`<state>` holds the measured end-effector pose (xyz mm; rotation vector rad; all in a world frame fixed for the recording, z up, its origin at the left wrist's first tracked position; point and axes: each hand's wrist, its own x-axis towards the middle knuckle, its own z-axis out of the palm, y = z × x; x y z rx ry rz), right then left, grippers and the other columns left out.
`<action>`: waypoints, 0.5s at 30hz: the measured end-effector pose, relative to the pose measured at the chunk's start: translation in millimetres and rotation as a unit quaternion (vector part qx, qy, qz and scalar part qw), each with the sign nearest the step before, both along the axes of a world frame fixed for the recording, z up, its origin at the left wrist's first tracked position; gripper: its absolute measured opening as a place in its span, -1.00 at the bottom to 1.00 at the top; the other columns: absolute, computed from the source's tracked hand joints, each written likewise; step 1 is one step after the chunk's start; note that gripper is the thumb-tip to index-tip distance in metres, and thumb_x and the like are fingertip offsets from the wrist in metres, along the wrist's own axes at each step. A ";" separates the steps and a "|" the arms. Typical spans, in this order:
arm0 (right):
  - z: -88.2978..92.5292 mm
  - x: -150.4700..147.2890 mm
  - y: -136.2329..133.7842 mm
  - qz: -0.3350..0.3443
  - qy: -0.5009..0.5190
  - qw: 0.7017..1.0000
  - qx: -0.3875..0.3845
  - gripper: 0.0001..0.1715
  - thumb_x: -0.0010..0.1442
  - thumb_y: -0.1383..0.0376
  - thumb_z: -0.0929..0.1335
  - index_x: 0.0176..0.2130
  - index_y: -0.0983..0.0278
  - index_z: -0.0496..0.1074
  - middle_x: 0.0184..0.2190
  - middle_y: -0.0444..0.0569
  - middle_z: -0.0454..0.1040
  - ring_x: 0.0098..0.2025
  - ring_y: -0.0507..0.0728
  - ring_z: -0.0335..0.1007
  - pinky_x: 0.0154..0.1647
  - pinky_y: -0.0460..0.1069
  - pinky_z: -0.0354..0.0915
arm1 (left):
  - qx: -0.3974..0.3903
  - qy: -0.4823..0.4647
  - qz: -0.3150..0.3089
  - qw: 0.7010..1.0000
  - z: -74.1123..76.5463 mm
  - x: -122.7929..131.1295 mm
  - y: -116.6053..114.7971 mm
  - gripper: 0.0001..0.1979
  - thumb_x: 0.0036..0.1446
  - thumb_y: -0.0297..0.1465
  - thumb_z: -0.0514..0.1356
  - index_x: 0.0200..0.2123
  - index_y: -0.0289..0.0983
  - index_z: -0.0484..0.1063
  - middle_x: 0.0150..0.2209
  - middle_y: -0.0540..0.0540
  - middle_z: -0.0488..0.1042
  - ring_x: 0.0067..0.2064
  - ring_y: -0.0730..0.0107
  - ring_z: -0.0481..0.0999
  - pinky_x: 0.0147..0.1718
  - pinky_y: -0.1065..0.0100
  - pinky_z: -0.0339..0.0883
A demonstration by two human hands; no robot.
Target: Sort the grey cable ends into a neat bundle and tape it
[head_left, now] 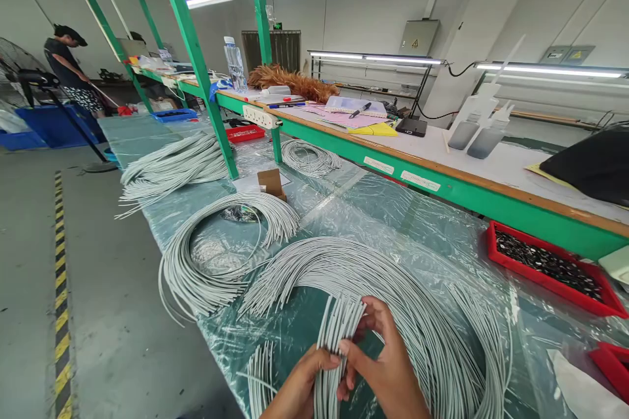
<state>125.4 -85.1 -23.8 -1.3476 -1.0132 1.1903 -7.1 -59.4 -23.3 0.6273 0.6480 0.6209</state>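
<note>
A bundle of light grey cables (339, 324) stands upright between my two hands, its cut ends fanned out at the top. My left hand (307, 376) wraps round the bundle from the left, thumb across its front. From the right, my right hand (381, 353) pinches the same cables, thumb in front and fingers curled behind. Under and beyond my hands lies a large curved bundle of grey cables (393, 288) on the plastic-covered table. A shorter group of cable ends (260, 373) shows left of my left hand. The lower part of the held bundle runs out of frame.
A coiled cable bundle (196, 275) and a larger pile (177, 167) lie further left. At right sits a red tray (555, 268) of small dark parts. A raised shelf (442, 157) with a green edge carries bottles (474, 124). A person (69, 72) stands far left.
</note>
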 end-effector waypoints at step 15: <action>12.3 5.8 -9.4 -0.097 -0.416 0.866 0.260 -0.86 0.08 0.32 0.32 -0.27 0.16 0.36 -0.30 0.00 0.20 -0.28 0.16 0.27 -0.35 0.04 0.31 | 0.014 -0.021 0.002 1.000 -2.5 -0.7 -4.4 -0.86 -0.20 -0.48 0.07 -0.54 -0.34 0.42 -0.54 -0.05 0.39 -0.52 0.43 0.23 -0.37 0.32 0.16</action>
